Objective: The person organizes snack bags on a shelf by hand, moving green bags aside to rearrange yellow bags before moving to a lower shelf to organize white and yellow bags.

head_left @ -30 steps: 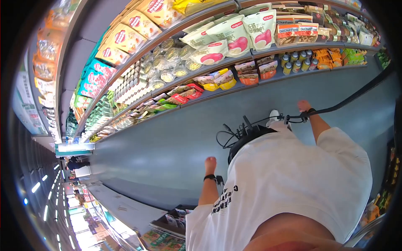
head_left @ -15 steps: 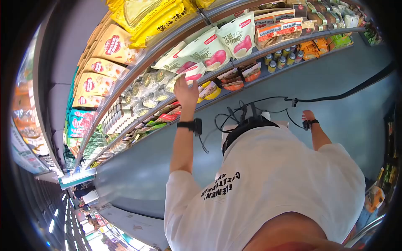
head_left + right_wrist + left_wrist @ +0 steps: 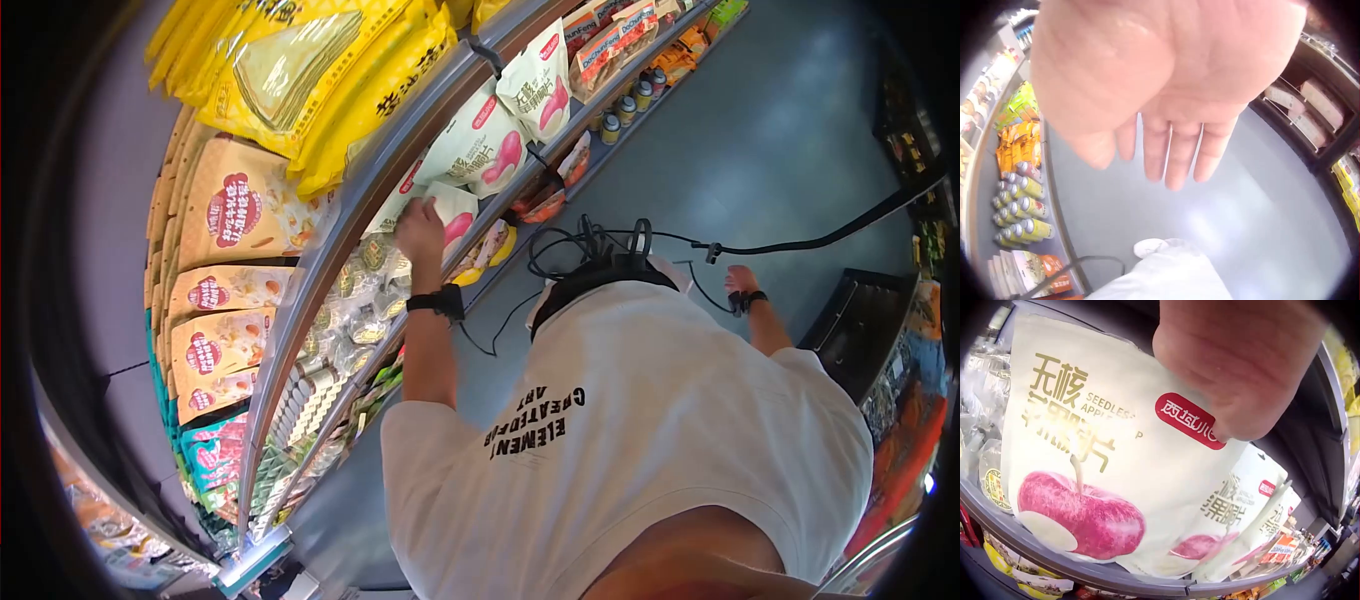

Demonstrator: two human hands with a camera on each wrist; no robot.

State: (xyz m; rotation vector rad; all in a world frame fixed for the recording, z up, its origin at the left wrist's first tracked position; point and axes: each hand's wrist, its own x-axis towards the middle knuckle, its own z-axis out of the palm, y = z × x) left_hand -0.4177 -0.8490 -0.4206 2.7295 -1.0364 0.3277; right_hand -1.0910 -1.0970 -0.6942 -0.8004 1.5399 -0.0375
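Observation:
At the top edge of a white apple-chip bag [image 3: 455,212], my left hand [image 3: 421,232] grips with bent fingers. The left wrist view shows this hand [image 3: 1241,362] over the top right corner of the bag [image 3: 1085,425], thumb side in front, other fingers hidden. The bag stands upright on the shelf, its front printed with a red apple, beside more bags of its kind [image 3: 1210,519]. My right hand [image 3: 741,281] hangs low over the floor, holding nothing; in the right wrist view its palm [image 3: 1160,75] shows, fingers loosely extended.
Yellow bags [image 3: 300,80] and tan bags [image 3: 225,205] fill the shelf above. Clear-wrapped packs [image 3: 360,290] lie beside the white bags. A shelf edge [image 3: 340,250] runs between levels. Cans [image 3: 1029,219] stand low. Black cables [image 3: 800,240] hang by the waist.
My left hand has risen from beside the body to the shelf and taken hold of the white bag. The view has turned and come nearer the shelf. My right hand remains low.

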